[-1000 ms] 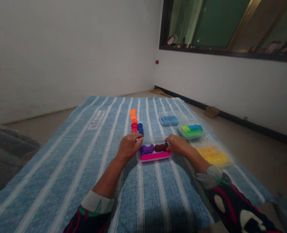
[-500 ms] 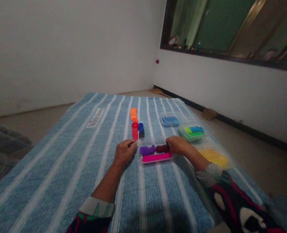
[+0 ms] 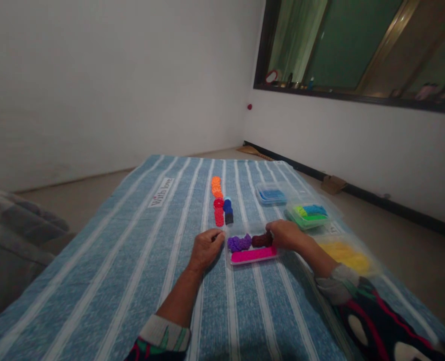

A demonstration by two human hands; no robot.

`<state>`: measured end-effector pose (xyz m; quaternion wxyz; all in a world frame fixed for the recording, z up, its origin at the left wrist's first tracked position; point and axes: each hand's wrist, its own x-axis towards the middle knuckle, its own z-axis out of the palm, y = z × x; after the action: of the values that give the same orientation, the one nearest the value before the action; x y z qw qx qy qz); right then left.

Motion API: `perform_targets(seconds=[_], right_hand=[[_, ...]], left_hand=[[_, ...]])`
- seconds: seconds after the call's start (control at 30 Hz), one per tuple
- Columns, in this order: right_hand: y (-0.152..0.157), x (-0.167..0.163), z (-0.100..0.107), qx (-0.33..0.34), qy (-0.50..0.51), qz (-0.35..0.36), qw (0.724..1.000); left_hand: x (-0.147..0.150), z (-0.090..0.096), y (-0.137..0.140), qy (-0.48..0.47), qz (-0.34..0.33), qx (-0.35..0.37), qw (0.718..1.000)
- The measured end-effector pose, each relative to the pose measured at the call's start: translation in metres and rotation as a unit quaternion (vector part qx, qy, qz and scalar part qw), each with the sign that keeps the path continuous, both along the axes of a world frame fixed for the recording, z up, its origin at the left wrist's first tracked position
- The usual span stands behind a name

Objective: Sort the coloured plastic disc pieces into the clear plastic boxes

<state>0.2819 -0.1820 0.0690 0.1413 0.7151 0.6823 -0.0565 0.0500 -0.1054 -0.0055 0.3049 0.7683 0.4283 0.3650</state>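
A clear plastic box (image 3: 278, 254) lies in front of me, holding a purple knobbly lump (image 3: 239, 243), a dark brown lump (image 3: 260, 240) and a bright pink strip (image 3: 253, 255). They look like modelling clay. My right hand (image 3: 285, 234) is closed at the box's right end, its fingertips on the end of the brown lump. At the left side of the box, my left hand (image 3: 206, 249) is closed with thumb and finger together; anything between them is too small to make out. Just beyond are red pieces (image 3: 219, 215), dark blue pieces (image 3: 227, 205) and an orange row (image 3: 217, 187).
To the right stand clear boxes: one with blue contents (image 3: 272, 196), one with green and blue pieces (image 3: 312, 213), one with yellow contents (image 3: 345, 256). A striped blue cloth (image 3: 140, 281) covers the table. A grey padded seat (image 3: 15, 250) is at the left.
The view has shifted, so everything sits lower and further right in the picture. Both hands keep nearly the same places beside the box.
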Motion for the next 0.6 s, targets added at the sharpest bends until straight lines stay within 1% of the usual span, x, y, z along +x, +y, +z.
perform_targets(seconds=[0.13, 0.27, 0.43, 0.6], right_hand=[[0.001, 0.001, -0.003, 0.009, 0.011, -0.006, 1.0], [0.002, 0.002, -0.005, 0.018, 0.018, -0.007, 1.0], [0.001, 0.002, -0.005, 0.015, 0.034, -0.017, 0.999], [-0.011, 0.001, -0.007, 0.064, 0.062, -0.041, 0.995]], left_hand=[[0.0, 0.003, -0.003, -0.002, -0.014, 0.007, 1.0], [0.001, 0.002, -0.005, 0.0, -0.02, 0.017, 1.0], [0.001, 0.002, -0.005, -0.001, -0.023, 0.014, 1.0], [0.0, 0.004, -0.004, -0.011, -0.03, -0.005, 0.999]])
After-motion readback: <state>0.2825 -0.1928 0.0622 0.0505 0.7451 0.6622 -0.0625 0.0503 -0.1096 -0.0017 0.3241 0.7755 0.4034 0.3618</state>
